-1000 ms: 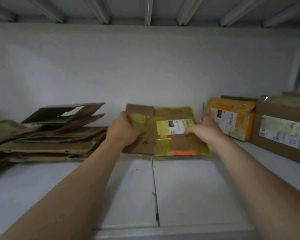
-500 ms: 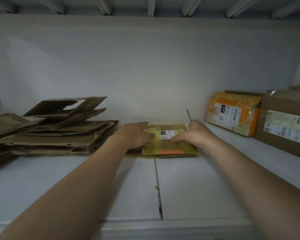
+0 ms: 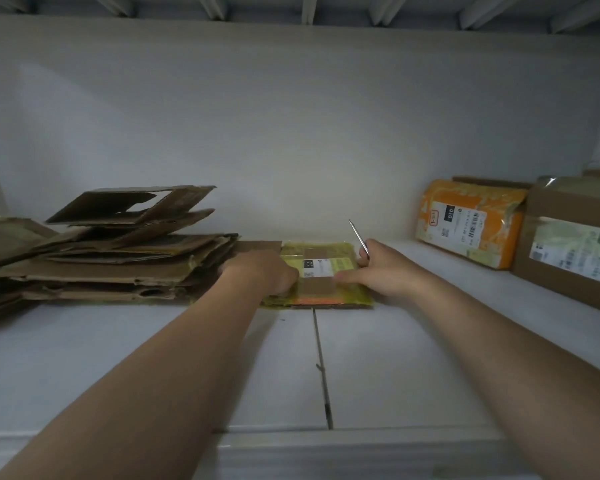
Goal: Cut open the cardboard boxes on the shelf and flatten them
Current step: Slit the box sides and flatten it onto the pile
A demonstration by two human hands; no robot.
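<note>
One white shelf (image 3: 413,358) carries it all. At the left sits a stack (image 3: 111,268) of flattened cardboard, and at the far right a brown box (image 3: 568,265) stands with an orange parcel (image 3: 468,223) touching its left side. None of these three has shifted.

The box (image 3: 326,282) being worked, wrapped in yellow tape, lies in the middle near the back wall. A second ago it stood tilted up between the hands. Now it lies flat on the shelf, as it did half a second ago, and its brown left flap reaches the stack's edge.

The left hand (image 3: 260,275) bears down on the box's left part with fingers curled under. Whether they grip a flap cannot be told. The right hand (image 3: 378,268) rests at the right part, thumb stretched onto the label, its fingers clamped on a thin blade (image 3: 357,235) that points up and away, clear of the cardboard.
</note>
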